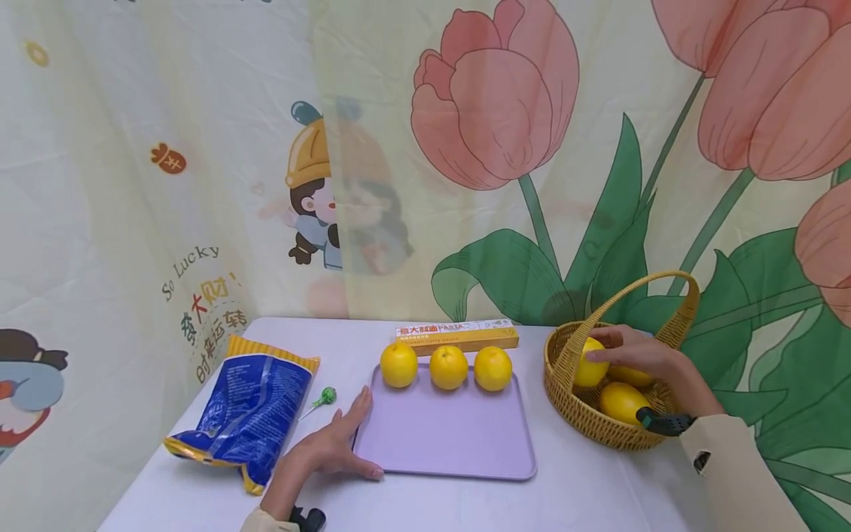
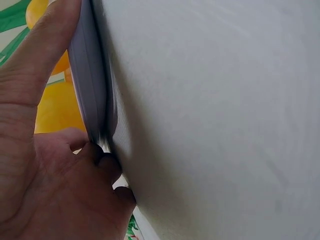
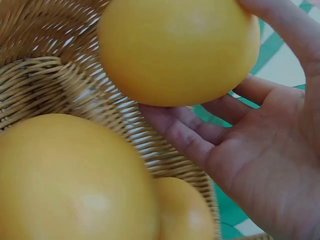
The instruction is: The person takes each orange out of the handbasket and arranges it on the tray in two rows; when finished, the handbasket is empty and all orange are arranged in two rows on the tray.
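My right hand holds a round yellow orange inside the wicker basket, near its left rim. Fingers and thumb curve about the fruit in the right wrist view, and it sits above the other fruit. More yellow fruits lie lower in the basket. At the front left corner of a lilac tray, my left hand grips the edge, thumb on the near side and fingers along the left side. Three oranges stand in a row along the tray's far edge.
A pasta box lies behind the tray. To the left are a blue and yellow snack bag and a green lollipop. The basket's tall arched handle rises beside my right hand. A printed curtain hangs behind the table.
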`<act>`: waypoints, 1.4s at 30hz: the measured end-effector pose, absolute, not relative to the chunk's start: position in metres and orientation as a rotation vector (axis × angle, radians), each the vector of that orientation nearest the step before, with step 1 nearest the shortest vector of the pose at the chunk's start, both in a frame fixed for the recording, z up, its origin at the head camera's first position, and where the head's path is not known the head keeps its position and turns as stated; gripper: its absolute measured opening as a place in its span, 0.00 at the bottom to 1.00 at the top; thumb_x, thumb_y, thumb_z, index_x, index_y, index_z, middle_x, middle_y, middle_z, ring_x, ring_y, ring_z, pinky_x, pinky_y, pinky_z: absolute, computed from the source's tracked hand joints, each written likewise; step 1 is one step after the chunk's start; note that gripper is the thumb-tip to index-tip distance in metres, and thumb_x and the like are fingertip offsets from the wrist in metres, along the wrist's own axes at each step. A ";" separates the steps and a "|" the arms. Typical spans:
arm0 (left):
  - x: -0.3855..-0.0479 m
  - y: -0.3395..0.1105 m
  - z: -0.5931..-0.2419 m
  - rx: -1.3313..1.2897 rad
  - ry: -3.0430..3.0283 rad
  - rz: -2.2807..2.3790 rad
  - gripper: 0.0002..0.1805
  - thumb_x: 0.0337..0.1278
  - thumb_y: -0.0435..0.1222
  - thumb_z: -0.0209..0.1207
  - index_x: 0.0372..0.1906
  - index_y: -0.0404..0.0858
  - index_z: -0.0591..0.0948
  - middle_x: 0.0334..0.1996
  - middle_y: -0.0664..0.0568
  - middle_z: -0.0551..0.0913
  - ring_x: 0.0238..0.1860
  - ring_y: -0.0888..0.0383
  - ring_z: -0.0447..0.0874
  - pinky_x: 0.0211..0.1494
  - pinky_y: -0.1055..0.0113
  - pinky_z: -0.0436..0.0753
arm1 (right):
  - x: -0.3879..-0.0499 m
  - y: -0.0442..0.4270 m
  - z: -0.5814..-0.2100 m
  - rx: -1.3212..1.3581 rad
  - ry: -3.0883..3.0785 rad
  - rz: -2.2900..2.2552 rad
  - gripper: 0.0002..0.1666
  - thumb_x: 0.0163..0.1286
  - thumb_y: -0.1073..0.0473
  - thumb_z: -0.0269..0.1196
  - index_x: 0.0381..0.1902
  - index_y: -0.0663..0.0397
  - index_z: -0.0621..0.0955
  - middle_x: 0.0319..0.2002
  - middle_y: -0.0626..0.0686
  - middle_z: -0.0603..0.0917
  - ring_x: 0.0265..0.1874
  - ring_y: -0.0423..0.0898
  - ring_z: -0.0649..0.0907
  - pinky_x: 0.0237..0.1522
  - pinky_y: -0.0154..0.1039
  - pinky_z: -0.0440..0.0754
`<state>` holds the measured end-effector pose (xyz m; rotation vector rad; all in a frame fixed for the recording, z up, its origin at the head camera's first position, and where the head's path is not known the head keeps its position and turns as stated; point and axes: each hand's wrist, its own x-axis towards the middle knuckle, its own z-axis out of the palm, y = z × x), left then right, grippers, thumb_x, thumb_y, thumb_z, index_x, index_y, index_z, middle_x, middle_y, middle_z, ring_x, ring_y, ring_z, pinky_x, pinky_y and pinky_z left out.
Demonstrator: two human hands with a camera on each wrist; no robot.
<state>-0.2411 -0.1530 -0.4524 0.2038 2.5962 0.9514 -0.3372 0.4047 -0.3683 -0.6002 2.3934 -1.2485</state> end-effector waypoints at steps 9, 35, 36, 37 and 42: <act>-0.242 -0.152 -0.452 0.192 2.585 0.951 0.82 0.37 0.50 0.88 0.90 0.43 0.42 0.89 0.39 0.44 0.83 0.21 0.38 0.82 0.25 0.45 | -0.307 0.424 -0.343 -0.754 2.365 -1.312 0.30 0.81 0.64 0.57 0.75 0.71 0.70 0.56 0.47 0.88 0.50 0.48 0.88 0.54 0.40 0.90; -0.241 -0.155 -0.449 0.242 2.607 0.942 0.81 0.37 0.50 0.88 0.89 0.39 0.43 0.88 0.38 0.43 0.83 0.20 0.39 0.82 0.25 0.46 | -0.265 0.275 -0.340 -1.189 2.023 -1.334 0.30 0.74 0.60 0.70 0.69 0.69 0.77 0.57 0.58 0.88 0.49 0.51 0.89 0.54 0.47 0.92; -0.241 -0.154 -0.449 0.242 2.607 0.942 0.81 0.37 0.50 0.88 0.89 0.39 0.44 0.88 0.38 0.43 0.83 0.20 0.39 0.82 0.25 0.46 | -0.265 0.266 -0.344 -1.172 2.024 -1.354 0.30 0.74 0.61 0.70 0.69 0.70 0.77 0.58 0.58 0.87 0.49 0.51 0.89 0.55 0.46 0.92; -0.241 -0.154 -0.449 0.241 2.608 0.942 0.80 0.37 0.50 0.88 0.89 0.38 0.44 0.88 0.38 0.43 0.83 0.20 0.39 0.82 0.25 0.46 | -0.264 0.257 -0.348 -1.158 2.032 -1.371 0.31 0.74 0.61 0.71 0.69 0.71 0.77 0.58 0.59 0.87 0.50 0.50 0.88 0.55 0.45 0.92; -0.240 -0.153 -0.449 0.231 2.608 0.952 0.81 0.36 0.49 0.88 0.89 0.38 0.45 0.88 0.38 0.43 0.83 0.20 0.39 0.82 0.25 0.47 | -0.262 0.216 -0.371 -1.063 2.091 -1.426 0.32 0.72 0.59 0.74 0.68 0.68 0.79 0.58 0.60 0.86 0.52 0.48 0.87 0.57 0.42 0.91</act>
